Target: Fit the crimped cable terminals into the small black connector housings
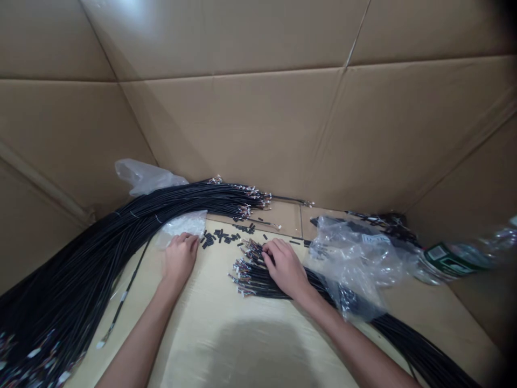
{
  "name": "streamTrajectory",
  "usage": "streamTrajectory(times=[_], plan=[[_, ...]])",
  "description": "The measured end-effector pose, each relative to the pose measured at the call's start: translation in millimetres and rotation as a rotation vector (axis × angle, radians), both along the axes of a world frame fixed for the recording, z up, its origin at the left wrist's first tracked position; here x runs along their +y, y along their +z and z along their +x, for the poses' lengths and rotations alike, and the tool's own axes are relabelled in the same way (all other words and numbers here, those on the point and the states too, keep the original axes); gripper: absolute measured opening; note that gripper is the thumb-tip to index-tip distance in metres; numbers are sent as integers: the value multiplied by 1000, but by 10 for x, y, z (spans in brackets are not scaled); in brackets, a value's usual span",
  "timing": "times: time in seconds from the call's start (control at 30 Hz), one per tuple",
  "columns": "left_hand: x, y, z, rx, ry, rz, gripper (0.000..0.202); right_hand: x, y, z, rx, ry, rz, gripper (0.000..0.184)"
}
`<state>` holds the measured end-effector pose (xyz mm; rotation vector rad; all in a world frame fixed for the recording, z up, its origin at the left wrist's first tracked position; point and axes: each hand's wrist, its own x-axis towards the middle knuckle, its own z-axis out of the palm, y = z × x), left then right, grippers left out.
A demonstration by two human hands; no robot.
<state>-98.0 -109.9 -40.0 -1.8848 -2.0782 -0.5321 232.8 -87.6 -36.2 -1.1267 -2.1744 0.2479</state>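
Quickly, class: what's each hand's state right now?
Left hand: curled at the small plastic bag; grip cannot be told.
Right hand: over the right cable bundle; grip cannot be told.

"What encloses the place?"

"Brown cardboard: a broad back wall, with a left wall and a right wall angled at its sides. A horizontal crease crosses the back one."

"And below?"

"A pale yellowish work surface, faintly glossy, with a soft shadow towards the near edge."

"Where does light show?"

"As a whitish glow high on the cardboard, left of centre."
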Motion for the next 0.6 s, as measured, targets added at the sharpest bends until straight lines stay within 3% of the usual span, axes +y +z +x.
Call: streamTrajectory(times=[0.2, 0.33, 0.53, 0.6], plan=[[-83, 57, 38, -51, 22, 7, 42, -8, 58, 8, 74, 45, 11, 14], [-107, 61, 7, -95, -30, 0, 35, -29, 112, 7, 166, 63, -3, 17], [-75, 44, -42, -135, -44, 16, 30, -105, 212, -10, 293, 134, -99, 9], [-87, 58, -54, -154, -39, 31, 28, -130, 276, -25, 331, 158, -152, 16]])
